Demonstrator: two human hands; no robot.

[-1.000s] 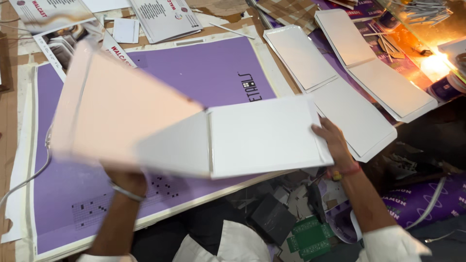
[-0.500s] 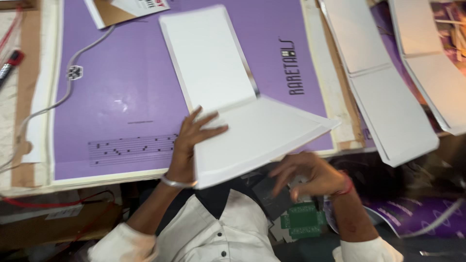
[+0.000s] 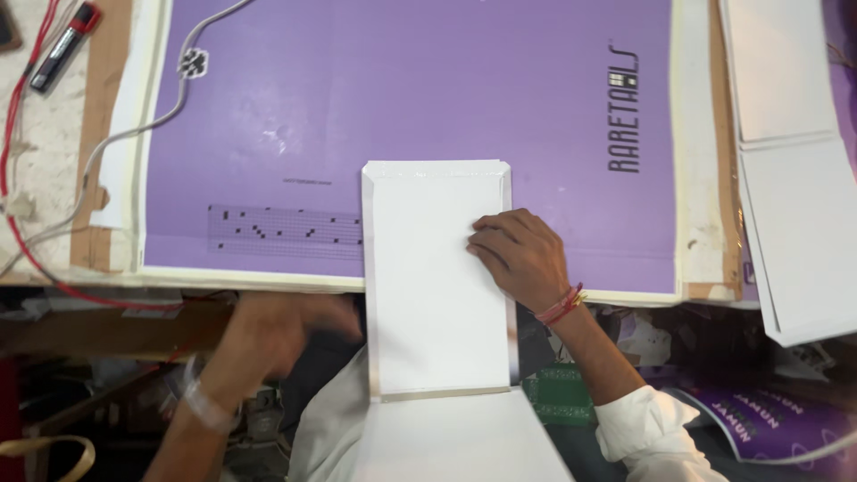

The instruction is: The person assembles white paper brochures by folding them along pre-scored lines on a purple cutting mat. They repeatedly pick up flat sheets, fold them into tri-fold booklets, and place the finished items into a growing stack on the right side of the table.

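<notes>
The white folded card (image 3: 437,286) now lies flat in front of us, its upper panel resting on the purple printed sheet (image 3: 402,107) and its lower part hanging over the near edge of the table (image 3: 54,268) toward our body. Half a second ago we held it in the air, bent at the fold and tilted; one second ago it was open wide and lifted with both hands. So the card has come down and has been laid straight, with its narrow folded flaps visible along the top and the two sides.

Our right hand (image 3: 522,259) is pressed flat on the right edge of the upper panel, fingers together and a little curled, holding the card against the purple sheet. It pinches nothing. Our left hand (image 3: 286,326) has left the card and is below the table edge, just beside the card's left side. It is blurred by movement, so we cannot tell if it is spread or closed, and we see nothing in it.

To our judgement, the card is now placed and steadied, and only one hand keeps it in position.

Further out, more white cards (image 3: 794,161) lie in a stack at the right, well apart from our card. At the left, a grey cable (image 3: 134,129) crosses the sheet's corner, a red wire (image 3: 27,250) curves near it, and a marker pen (image 3: 62,46) lies at the far left.
</notes>
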